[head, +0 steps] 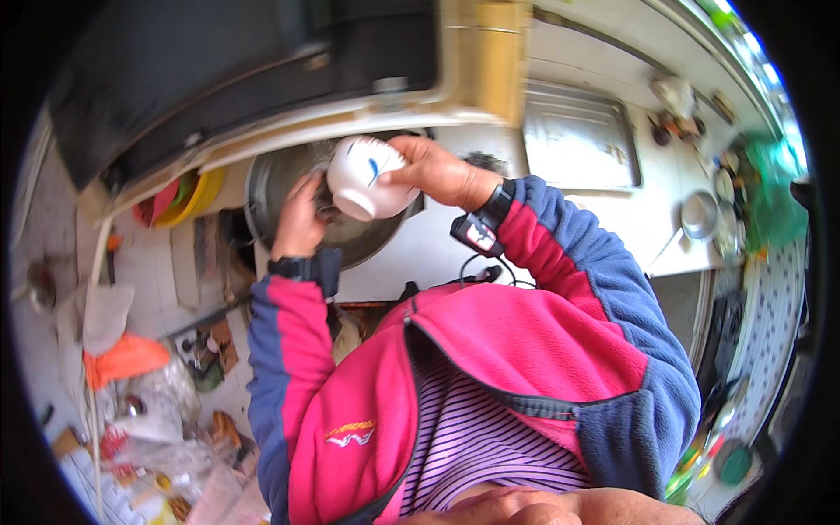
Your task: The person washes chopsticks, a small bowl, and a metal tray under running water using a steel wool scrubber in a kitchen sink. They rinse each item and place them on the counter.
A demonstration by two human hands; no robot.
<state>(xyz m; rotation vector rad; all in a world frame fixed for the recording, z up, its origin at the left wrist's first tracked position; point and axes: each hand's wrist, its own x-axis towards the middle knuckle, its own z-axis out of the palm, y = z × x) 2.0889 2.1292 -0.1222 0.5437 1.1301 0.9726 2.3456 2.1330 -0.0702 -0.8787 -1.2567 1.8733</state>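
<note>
A white bowl [367,174] with blue marks is tilted on its side over a large metal basin [371,246], its foot ring turned towards me. My right hand [436,172] grips the bowl by its wall and rim, thumb on the outside. Close to the bowl's left side is my left hand [300,220], fingers bent inward. Something dark shows between that hand and the bowl, too blurred to name. The left fingertips are partly hidden, so whether they hold anything is unclear. Water seems to lie in the basin below.
A dark-panelled cabinet [262,72] overhangs the basin's far side. To the right, a metal tray [581,141] and a small metal pan [699,215] sit on the white counter [590,220]. Yellow and pink plastic basins [190,200] stand at left. Plastic bags [157,410] clutter the lower left.
</note>
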